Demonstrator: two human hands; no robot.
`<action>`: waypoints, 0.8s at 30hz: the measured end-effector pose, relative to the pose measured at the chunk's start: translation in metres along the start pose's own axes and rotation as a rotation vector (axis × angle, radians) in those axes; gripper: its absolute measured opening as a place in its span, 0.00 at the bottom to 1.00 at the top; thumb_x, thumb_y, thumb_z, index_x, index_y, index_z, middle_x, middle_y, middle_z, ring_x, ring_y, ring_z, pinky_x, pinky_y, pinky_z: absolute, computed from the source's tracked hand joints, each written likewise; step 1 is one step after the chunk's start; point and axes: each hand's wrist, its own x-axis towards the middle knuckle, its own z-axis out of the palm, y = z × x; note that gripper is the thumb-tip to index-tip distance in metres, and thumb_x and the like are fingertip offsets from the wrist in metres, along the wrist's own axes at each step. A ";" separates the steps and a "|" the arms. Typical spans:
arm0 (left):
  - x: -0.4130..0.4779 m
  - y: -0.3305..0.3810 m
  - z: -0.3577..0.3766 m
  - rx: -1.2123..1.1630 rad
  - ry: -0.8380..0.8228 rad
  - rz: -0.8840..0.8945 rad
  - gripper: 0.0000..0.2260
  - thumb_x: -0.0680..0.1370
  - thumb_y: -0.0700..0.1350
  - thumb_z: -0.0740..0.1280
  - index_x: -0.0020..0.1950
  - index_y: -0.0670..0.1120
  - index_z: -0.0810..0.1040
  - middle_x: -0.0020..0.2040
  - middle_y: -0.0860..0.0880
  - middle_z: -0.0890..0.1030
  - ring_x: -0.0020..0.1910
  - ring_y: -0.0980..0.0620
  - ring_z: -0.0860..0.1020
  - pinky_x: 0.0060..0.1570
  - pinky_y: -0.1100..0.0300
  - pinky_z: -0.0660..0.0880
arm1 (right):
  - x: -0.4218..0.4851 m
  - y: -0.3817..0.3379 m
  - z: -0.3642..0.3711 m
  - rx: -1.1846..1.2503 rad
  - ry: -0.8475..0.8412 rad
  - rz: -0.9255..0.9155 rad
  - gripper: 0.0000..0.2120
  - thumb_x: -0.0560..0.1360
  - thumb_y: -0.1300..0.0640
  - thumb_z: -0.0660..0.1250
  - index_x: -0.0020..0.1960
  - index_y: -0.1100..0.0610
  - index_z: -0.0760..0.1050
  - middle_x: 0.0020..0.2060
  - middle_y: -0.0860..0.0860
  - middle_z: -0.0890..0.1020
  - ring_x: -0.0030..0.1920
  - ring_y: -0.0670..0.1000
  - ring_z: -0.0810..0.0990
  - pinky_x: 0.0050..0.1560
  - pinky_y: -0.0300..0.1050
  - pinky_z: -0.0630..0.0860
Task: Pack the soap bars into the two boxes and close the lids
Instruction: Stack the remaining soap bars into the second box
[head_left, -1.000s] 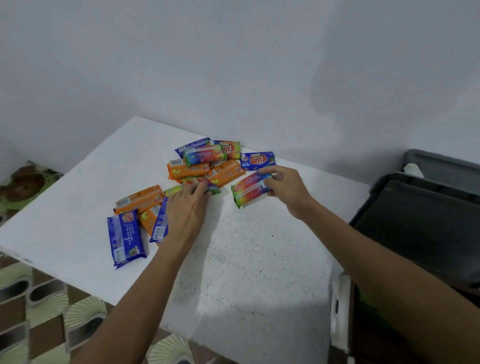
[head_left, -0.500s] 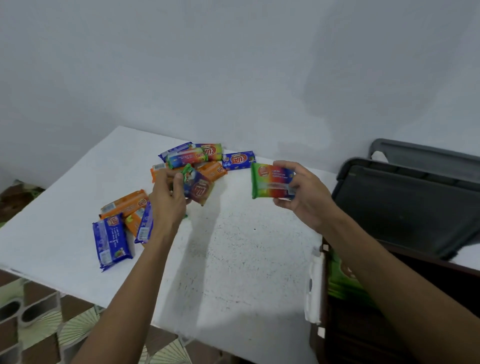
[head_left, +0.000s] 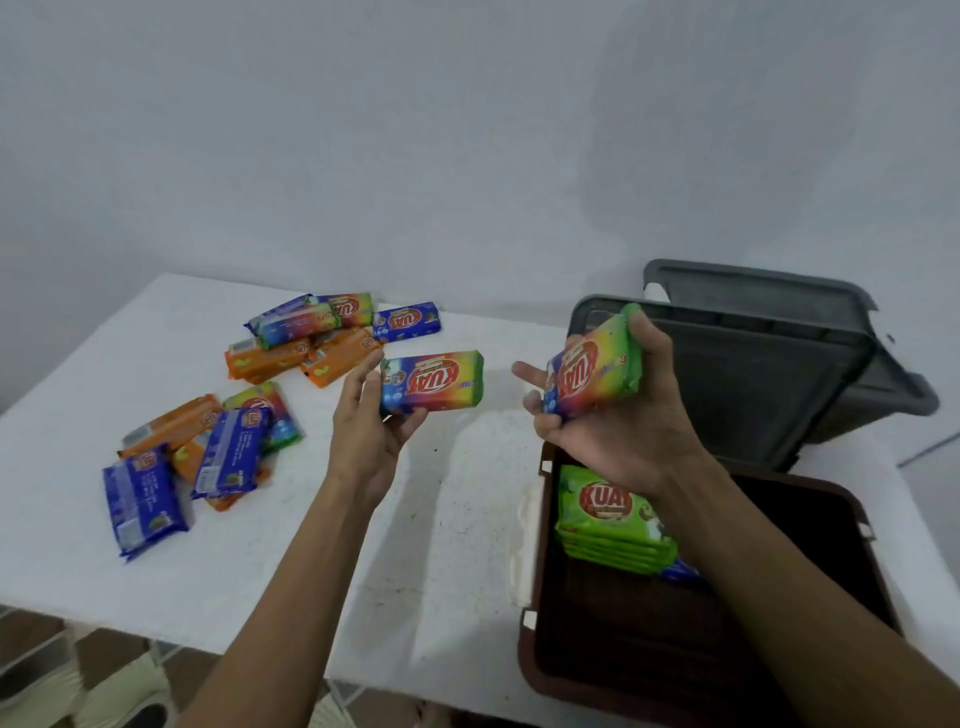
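Note:
My left hand (head_left: 366, 426) holds a rainbow-wrapped soap bar (head_left: 436, 382) by its left end, above the white table (head_left: 270, 561). My right hand (head_left: 608, 431) grips a second rainbow soap bar (head_left: 592, 364), tilted, just above the far left corner of the open brown box (head_left: 532, 660). Inside that box lies a stack of green soap bars (head_left: 608, 514), with a blue wrapper edge under it. Several orange, blue and rainbow soap bars (head_left: 322, 338) lie loose at the back of the table, and another loose pile (head_left: 208, 452) sits at the left.
A grey lid (head_left: 748, 374) stands tilted up behind the brown box, and a second grey box or lid (head_left: 753, 286) sits behind it against the white wall. Patterned floor tiles (head_left: 78, 675) show below the table's front edge.
Both hands lifted a rainbow bar each off the table's pile. They moved right and toward me; the right one now hangs over the brown box. The view swung right, showing the box's inside.

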 end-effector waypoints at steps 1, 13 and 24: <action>-0.004 -0.002 0.006 0.013 -0.019 0.000 0.12 0.83 0.48 0.59 0.65 0.54 0.75 0.57 0.46 0.81 0.49 0.52 0.83 0.36 0.62 0.81 | -0.008 -0.003 -0.004 0.000 -0.007 0.003 0.34 0.57 0.37 0.75 0.56 0.54 0.73 0.68 0.63 0.71 0.57 0.60 0.76 0.51 0.48 0.73; -0.041 -0.029 0.061 0.032 -0.224 -0.041 0.15 0.80 0.43 0.64 0.65 0.54 0.74 0.57 0.47 0.79 0.49 0.50 0.84 0.35 0.60 0.81 | -0.091 -0.010 -0.038 -0.445 0.362 -0.264 0.11 0.79 0.56 0.62 0.62 0.53 0.73 0.54 0.59 0.77 0.46 0.57 0.85 0.35 0.50 0.83; -0.062 -0.057 0.078 0.072 -0.258 -0.042 0.10 0.79 0.41 0.65 0.59 0.51 0.74 0.57 0.46 0.80 0.51 0.48 0.84 0.43 0.53 0.83 | -0.130 -0.014 -0.077 -0.496 0.472 -0.214 0.14 0.64 0.63 0.73 0.43 0.57 0.69 0.41 0.58 0.82 0.38 0.54 0.85 0.32 0.44 0.81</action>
